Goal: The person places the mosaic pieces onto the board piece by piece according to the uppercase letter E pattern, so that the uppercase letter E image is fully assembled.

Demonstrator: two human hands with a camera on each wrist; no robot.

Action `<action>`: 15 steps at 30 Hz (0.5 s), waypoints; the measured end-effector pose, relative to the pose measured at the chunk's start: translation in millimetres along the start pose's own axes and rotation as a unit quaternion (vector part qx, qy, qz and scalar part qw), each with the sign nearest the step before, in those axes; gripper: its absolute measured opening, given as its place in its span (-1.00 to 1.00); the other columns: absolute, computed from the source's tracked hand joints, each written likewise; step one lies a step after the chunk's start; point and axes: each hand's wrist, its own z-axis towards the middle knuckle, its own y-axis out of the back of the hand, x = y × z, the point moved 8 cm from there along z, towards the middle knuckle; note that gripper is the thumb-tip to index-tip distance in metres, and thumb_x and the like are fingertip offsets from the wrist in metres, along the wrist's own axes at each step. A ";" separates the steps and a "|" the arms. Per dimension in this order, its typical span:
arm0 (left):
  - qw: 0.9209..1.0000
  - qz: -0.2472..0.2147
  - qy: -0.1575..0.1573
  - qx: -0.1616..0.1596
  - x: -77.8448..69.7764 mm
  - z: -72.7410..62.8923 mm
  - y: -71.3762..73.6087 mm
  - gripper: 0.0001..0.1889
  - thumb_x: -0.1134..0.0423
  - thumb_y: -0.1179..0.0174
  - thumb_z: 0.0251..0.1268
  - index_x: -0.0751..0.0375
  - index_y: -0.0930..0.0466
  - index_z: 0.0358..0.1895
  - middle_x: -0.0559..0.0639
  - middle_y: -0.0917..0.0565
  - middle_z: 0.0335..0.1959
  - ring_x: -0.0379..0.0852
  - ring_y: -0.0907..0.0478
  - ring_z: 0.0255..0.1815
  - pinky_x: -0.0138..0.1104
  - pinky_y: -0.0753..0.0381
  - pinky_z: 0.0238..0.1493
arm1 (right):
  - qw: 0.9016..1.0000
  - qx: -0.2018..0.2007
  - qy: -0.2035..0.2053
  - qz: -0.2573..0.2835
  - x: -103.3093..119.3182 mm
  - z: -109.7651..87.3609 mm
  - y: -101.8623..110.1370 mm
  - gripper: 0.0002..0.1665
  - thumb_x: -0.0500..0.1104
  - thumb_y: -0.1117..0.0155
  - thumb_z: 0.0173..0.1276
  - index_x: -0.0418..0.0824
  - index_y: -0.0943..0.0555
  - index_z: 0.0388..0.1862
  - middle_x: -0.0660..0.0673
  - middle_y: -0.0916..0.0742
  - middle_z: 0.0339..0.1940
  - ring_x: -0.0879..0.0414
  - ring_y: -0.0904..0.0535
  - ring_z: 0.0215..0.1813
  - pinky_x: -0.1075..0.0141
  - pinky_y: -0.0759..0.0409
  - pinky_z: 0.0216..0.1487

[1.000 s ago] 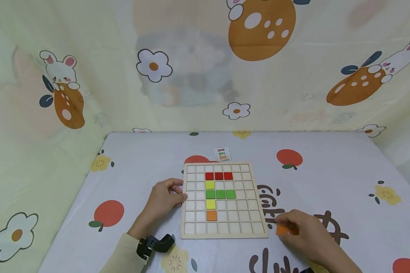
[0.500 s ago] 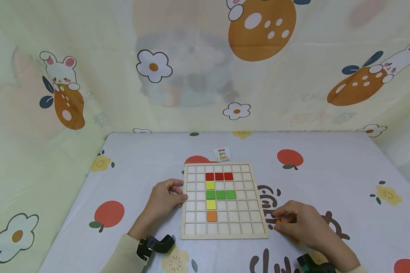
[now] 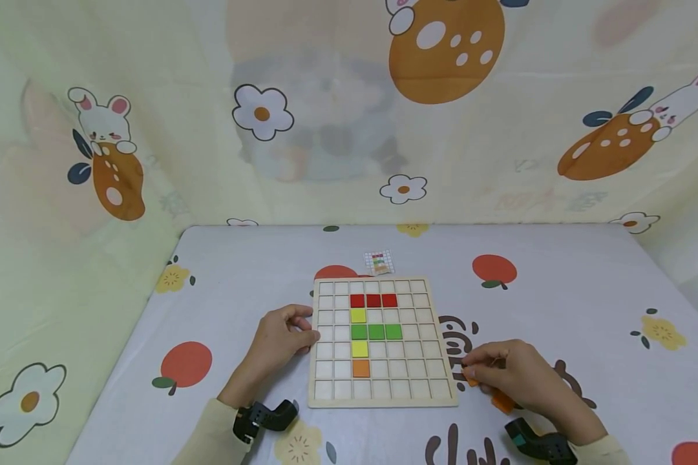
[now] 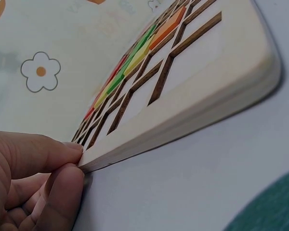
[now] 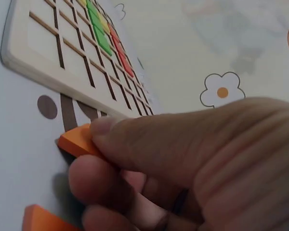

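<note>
A square wooden grid board (image 3: 410, 369) lies flat on the table, with red tiles (image 3: 373, 301), yellow tiles (image 3: 358, 316), green tiles (image 3: 376, 332) and one orange tile (image 3: 361, 368) in its cells. At its left edge, my left hand (image 3: 279, 341) grips the rim between thumb and fingertip, as the left wrist view also shows. Right of the board, my right hand (image 3: 514, 378) pinches a loose orange tile (image 5: 77, 140) between thumb and finger, tilted and just off the board's edge. Another loose orange piece (image 3: 503, 402) lies on the cloth under this hand, partly hidden.
A small pattern card (image 3: 379, 262) lies just behind the board, showing a coloured grid. The table's white cloth (image 3: 256, 271) is printed with fruit, flowers and lettering. Behind it hangs a patterned curtain (image 3: 326, 206). Both wrists wear black straps (image 3: 538, 445).
My right hand has picked one orange tile out of those on the cloth and shifted slightly up and left with it. The left hand and the board stay put.
</note>
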 end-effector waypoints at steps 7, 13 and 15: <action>1.000 -0.001 -0.005 0.002 -0.1 0.6 0.0 -0.56 0.42 -0.47 0.19 0.30 -0.67 0.17 0.02 -0.62 -0.33 -0.14 -0.54 -0.51 -0.43 -0.63 -0.47 | 1.000 -0.002 -0.010 -0.017 2.3 2.0 0.6 -0.61 -0.31 -0.53 0.16 -0.25 -0.77 0.02 -0.03 -0.66 -0.39 0.10 -0.52 -0.36 0.37 -0.55 -0.47; 1.000 -0.001 -0.003 0.004 1.4 1.8 -0.3 -0.57 0.42 -0.46 0.19 0.31 -0.67 0.16 0.02 -0.63 -0.32 -0.16 -0.54 -0.52 -0.44 -0.62 -0.49 | 0.997 -0.018 0.011 -0.067 10.1 4.1 1.2 -0.64 -0.32 -0.56 0.12 -0.25 -0.78 -0.06 0.01 -0.63 -0.41 0.13 -0.50 -0.35 0.40 -0.55 -0.41; 1.000 -0.001 -0.002 0.005 1.7 1.9 -0.4 -0.56 0.42 -0.46 0.18 0.31 -0.67 0.16 0.02 -0.63 -0.32 -0.16 -0.54 -0.52 -0.44 -0.62 -0.49 | 0.996 -0.025 0.015 -0.085 11.5 4.9 1.0 -0.66 -0.31 -0.59 0.12 -0.25 -0.78 -0.08 0.02 -0.61 -0.43 0.13 -0.49 -0.35 0.41 -0.53 -0.41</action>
